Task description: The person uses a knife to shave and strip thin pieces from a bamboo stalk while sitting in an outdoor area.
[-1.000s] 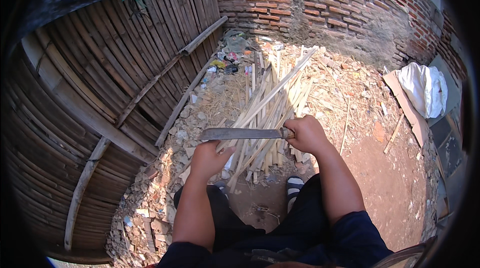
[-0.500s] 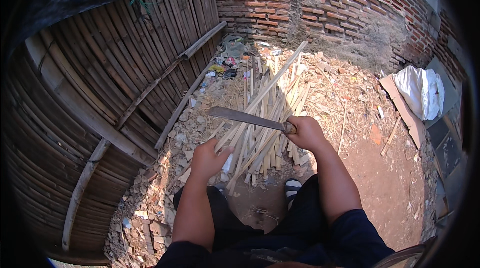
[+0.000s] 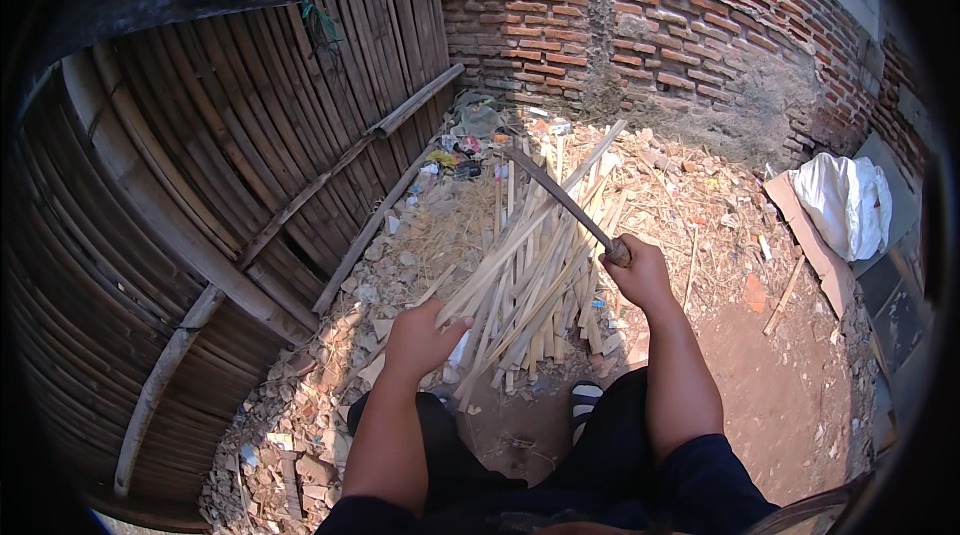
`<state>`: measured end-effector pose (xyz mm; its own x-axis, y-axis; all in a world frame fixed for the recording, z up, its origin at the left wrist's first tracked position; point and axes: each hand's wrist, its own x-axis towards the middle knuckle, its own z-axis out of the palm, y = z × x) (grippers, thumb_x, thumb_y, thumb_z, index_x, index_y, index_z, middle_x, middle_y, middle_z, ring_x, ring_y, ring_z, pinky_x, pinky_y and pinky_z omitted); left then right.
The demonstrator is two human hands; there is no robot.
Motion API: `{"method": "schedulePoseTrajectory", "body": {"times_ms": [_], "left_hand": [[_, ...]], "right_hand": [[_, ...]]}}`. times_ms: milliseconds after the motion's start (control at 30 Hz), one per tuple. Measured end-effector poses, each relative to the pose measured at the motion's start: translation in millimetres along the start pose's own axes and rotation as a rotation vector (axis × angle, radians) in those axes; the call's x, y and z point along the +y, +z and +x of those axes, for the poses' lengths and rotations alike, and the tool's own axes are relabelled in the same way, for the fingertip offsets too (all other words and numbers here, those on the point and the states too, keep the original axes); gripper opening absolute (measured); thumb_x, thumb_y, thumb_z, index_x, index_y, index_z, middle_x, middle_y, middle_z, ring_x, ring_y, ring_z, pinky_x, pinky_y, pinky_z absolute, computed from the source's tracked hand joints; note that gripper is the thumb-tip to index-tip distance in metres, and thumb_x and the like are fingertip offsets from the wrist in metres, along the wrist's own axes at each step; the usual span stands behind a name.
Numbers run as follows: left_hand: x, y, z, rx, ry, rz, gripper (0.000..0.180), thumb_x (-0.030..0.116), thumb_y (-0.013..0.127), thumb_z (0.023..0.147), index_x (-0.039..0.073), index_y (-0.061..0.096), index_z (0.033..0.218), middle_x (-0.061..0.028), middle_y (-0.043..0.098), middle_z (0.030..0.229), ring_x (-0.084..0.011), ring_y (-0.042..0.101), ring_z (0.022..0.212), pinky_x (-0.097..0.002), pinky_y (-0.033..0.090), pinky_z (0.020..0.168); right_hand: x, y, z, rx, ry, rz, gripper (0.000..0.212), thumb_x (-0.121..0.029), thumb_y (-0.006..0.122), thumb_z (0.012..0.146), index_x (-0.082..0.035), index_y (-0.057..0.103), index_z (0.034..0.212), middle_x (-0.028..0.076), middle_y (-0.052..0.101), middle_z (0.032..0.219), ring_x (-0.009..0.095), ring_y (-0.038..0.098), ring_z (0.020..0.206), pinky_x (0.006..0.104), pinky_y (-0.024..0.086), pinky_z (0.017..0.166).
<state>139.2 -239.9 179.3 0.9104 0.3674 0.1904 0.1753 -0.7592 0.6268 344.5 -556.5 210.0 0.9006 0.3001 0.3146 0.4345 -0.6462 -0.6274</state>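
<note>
My right hand [image 3: 640,273] is closed round the handle of a machete [image 3: 565,199]. Its long dark blade points up and to the left, above a heap of pale wooden strips [image 3: 540,285]. At the near left side of the heap, my left hand [image 3: 420,340] is closed on the near end of a long wooden strip [image 3: 585,167], its thumb stretched to the right. That strip slants away to the upper right, over the others. The fingers of my left hand are partly hidden behind the hand. The heap lies on the ground in front of my feet.
A bamboo wall [image 3: 230,125] stands at the left and a brick wall [image 3: 530,15] at the back. Rubble [image 3: 300,435] lies at the lower left. On the right are a white sack [image 3: 845,205] and a brown board [image 3: 808,235]. My sandalled foot [image 3: 583,403] stands close to the heap.
The machete has swung from nearly level to pointing up-left, its tip now farther away. The view has shifted slightly. My left hand keeps its place at the strip's end.
</note>
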Motion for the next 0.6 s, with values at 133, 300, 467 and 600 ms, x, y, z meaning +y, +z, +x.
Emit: {"method": "schedulePoseTrajectory", "body": {"times_ms": [133,300,467,600], "left_hand": [[9.4,1.3,-0.7,-0.036,-0.071,-0.034,0.055,0.054,0.080,0.089,0.003,0.077,0.109,-0.0220,0.076,0.087,-0.0418,0.075,0.086,-0.0491,0.058,0.077],[1.5,2.0,-3.7,0.058,0.038,0.003,0.054,0.054,0.081,0.089,0.003,0.077,0.109,-0.0222,0.076,0.088,-0.0418,0.075,0.085,-0.0489,0.058,0.076],[14.5,-3.5,-3.8,-0.010,-0.038,-0.006,0.053,0.052,0.081,0.089,0.004,0.077,0.109,-0.0218,0.076,0.086,-0.0411,0.075,0.083,-0.0479,0.059,0.075],[12.1,-1.9,-3.7,0.009,-0.020,0.003,0.052,0.052,0.082,0.089,0.003,0.077,0.108,-0.0217,0.075,0.083,-0.0407,0.075,0.081,-0.0477,0.058,0.075]], "right_hand": [[-24.3,7.1,-17.5,-0.201,-0.263,-0.178,0.026,-0.031,0.082,0.086,-0.010,0.074,0.097,0.019,0.074,0.085,0.043,0.073,0.085,0.0514,0.057,0.076],[-21.7,0.9,-10.9,-0.222,-0.215,-0.221,0.026,-0.029,0.083,0.082,-0.012,0.075,0.100,0.018,0.075,0.088,0.041,0.073,0.088,0.0502,0.058,0.076],[24.5,-10.1,7.1,0.029,0.027,-0.001,0.032,-0.031,0.086,0.087,-0.005,0.075,0.101,0.018,0.074,0.084,0.037,0.072,0.081,0.0461,0.056,0.074],[2.6,-8.8,-1.1,-0.041,-0.025,-0.048,0.033,-0.033,0.085,0.086,-0.007,0.075,0.103,0.020,0.074,0.086,0.041,0.073,0.086,0.0486,0.057,0.076]]}}
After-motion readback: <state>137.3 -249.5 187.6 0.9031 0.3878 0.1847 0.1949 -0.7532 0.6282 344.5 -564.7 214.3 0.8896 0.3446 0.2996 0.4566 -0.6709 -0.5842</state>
